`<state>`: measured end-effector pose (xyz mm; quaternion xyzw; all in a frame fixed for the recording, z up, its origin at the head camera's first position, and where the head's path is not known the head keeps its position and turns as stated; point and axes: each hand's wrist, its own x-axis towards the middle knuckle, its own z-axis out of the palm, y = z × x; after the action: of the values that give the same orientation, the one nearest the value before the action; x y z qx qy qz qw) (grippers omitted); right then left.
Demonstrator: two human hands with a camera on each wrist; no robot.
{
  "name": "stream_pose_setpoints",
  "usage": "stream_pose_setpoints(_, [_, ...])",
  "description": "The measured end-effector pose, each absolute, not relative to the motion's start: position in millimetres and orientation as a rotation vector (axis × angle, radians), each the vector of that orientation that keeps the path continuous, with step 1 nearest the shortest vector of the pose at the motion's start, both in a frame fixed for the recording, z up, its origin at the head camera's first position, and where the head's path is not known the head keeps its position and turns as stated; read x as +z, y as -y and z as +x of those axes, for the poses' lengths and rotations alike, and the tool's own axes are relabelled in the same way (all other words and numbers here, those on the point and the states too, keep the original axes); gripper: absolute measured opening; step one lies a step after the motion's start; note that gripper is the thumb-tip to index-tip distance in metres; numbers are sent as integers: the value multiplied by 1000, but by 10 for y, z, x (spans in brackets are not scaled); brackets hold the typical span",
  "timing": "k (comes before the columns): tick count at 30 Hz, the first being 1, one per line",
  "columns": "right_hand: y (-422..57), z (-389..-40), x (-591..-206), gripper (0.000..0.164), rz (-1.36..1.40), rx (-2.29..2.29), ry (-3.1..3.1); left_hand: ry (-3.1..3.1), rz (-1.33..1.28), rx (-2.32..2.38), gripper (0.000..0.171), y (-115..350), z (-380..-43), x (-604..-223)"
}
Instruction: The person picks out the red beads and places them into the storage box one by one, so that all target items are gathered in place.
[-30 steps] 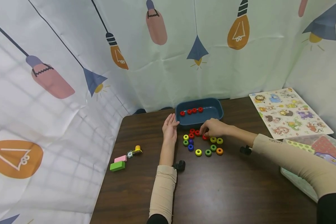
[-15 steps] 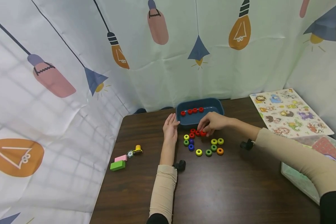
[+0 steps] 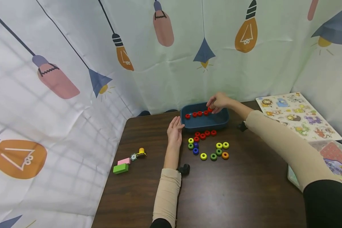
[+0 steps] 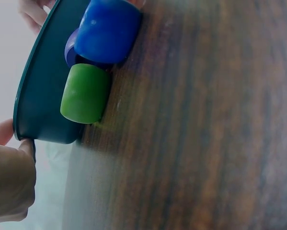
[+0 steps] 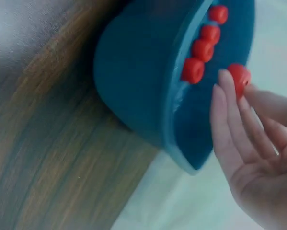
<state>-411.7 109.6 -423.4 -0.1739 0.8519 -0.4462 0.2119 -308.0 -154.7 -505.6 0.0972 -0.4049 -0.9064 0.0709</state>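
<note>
My right hand [image 3: 220, 101] pinches a red bead [image 5: 239, 79] between thumb and fingertips, above the inside of a dark blue tray [image 3: 192, 127]. Several red beads stand in a row in the tray, one of them a bead [image 5: 192, 71] close to the held one. At the tray's left end, my left hand [image 3: 174, 131] has its fingers extended, and its thumb touches the tray corner. In front of the tray lie more red beads [image 3: 202, 136], with blue [image 3: 195, 151], green [image 3: 213, 157], yellow [image 3: 203, 156] and orange [image 3: 225, 155] ones nearer me.
On the left of the dark wooden table [image 3: 231, 196] lie a green block [image 3: 120, 168], a pink block [image 3: 123, 161] and a small yellow toy [image 3: 142, 152]. A board with animal pictures [image 3: 299, 117] and a clear box [image 3: 334, 155] occupy the right side. A patterned curtain [image 3: 171, 76] hangs behind.
My right hand has moved from the red beads on the table up and over the tray, carrying a red bead. My left hand has stayed at the tray's left end.
</note>
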Motion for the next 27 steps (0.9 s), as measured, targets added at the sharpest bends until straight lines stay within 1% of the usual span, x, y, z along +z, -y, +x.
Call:
stream_pose_setpoints(7, [-1044,-4317,-4532,21,-361,-1156,-2544,1236,270,-2722,64,1544,-3067,-5071])
stream_pose_setpoints(12, [-967,-4324,-4691,23,-350,-1114,-2592,1238,266,-2724,66,1570,-3079,-5075])
stream_pose_setpoints(14, [-982,-4276,-4701,27,-365,-1100,-2608,1238,272,-2727,66,1552,-3079,-5073])
stream_pose_setpoints(17, [-1004,-4177,-4627,31,-413,-1105,-2625,1239,286,-2725,66,1532,-3076,-5061])
stream_pose_setpoints(19, [-1018,-4093,-4538,31,-458,-1121,-2629,1242,287,-2720,66,1525,-3074,-5048])
stream_pose_setpoints(24, [-1029,-3778,-4264,20,-636,-1145,-2646,1238,306,-2725,65,1532,-3081,-5042])
stream_pose_setpoints(27, [-1013,-3556,-4162,16,-774,-1125,-2618,1242,308,-2719,65,1548,-3093,-5053])
